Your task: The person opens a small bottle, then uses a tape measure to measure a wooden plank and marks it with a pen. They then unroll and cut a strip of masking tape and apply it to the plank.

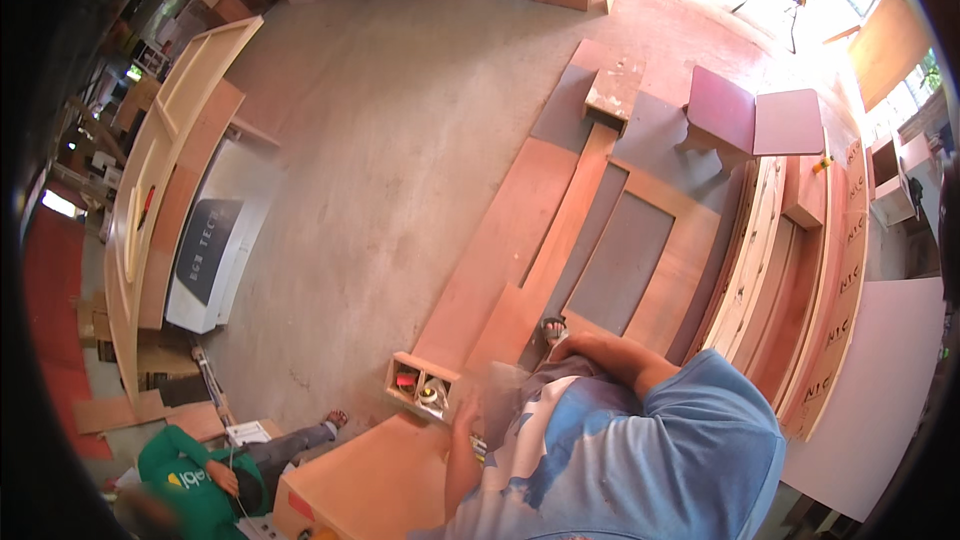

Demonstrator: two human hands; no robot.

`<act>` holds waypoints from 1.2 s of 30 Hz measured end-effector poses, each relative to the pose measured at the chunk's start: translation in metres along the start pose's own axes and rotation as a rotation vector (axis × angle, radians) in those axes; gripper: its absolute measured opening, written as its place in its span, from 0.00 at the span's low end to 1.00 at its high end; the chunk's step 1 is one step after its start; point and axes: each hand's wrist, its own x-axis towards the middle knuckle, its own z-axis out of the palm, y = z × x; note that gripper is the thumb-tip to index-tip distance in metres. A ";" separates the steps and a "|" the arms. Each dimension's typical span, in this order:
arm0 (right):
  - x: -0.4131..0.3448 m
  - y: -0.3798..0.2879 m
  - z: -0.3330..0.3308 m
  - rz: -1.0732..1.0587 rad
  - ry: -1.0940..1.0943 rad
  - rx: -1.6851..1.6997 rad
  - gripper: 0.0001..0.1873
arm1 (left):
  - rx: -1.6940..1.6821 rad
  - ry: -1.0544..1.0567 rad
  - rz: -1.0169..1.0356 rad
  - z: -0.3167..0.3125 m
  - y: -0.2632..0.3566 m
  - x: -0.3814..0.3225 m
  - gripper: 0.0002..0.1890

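My left hand (468,411) is beside a small divided wooden box (422,357), near its right end; blur and the view angle hide the fingers, so I cannot tell what it holds. Inside the box lie a red item (406,380) and a round yellow and white item (428,395). My right forearm bends down past my waist, and the right hand is hidden near my thigh. My sandaled foot (553,328) stands beside a flat wooden frame (666,270) on the floor. Long wooden boards (480,240) lie ahead of me.
A person in a green shirt (180,480) sits at lower left, next to a wooden cabinet (375,480). A paint-spotted wooden stool (616,96) and a folding-shaped panel seat (721,109) stand ahead. Long stacked boards (832,270) flank the right. A white sign box (206,262) and a slatted frame (161,135) are left.
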 end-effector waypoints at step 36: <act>0.248 0.023 -0.504 0.531 0.606 0.773 0.14 | 0.363 0.065 0.032 -0.296 0.621 0.378 0.23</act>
